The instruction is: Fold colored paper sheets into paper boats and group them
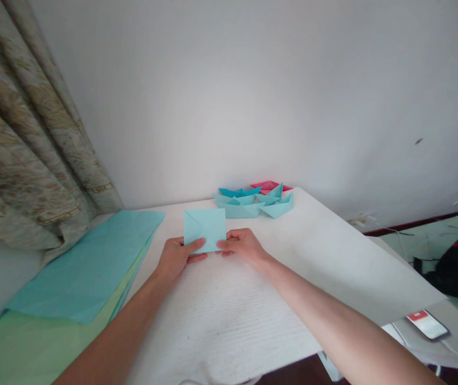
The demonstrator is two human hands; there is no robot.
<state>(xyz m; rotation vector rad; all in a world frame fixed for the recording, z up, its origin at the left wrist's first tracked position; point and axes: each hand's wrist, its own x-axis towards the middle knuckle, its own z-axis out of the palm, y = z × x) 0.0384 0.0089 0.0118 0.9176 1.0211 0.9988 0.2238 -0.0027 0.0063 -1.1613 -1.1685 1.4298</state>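
Near the table edge, both hands pinch folded blue paper.

Far: paper boats obstruct reach beyond my hands, before the wall.
Left: stacked paper sheets and a curtain crowd my left hand.
Right: my right hand has passage across the white table; a phone lies past its edge.
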